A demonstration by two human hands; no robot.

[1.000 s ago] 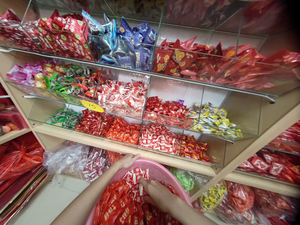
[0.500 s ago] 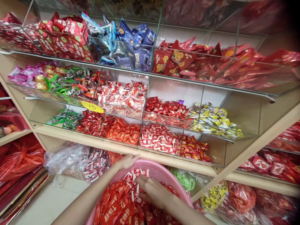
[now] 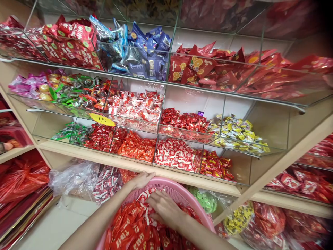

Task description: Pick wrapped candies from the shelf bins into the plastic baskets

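A pink plastic basket (image 3: 179, 190) with a perforated wall stands at the bottom middle, holding red wrapped candies (image 3: 127, 225) and some red-and-white wrapped candies (image 3: 147, 195). My left hand (image 3: 142, 180) grips the far left part of the basket's rim, close to the wooden shelf edge. Inside the basket, my right hand (image 3: 165, 208) is curled over the red-and-white candies. Its fingertips are partly hidden among the wrappers.
A glass-fronted candy shelf (image 3: 145, 158) rises ahead in several tiers. A yellow tag (image 3: 102, 119) reads 15. Under the shelf lie a clear plastic bag (image 3: 75, 177), a green candy bag (image 3: 204, 199) and a yellow candy bag (image 3: 238, 217). A red bag (image 3: 22, 178) sits at left.
My right hand has shifted slightly up and left over the candies, and its fingers are more bent. My left hand stays on the basket's rim.
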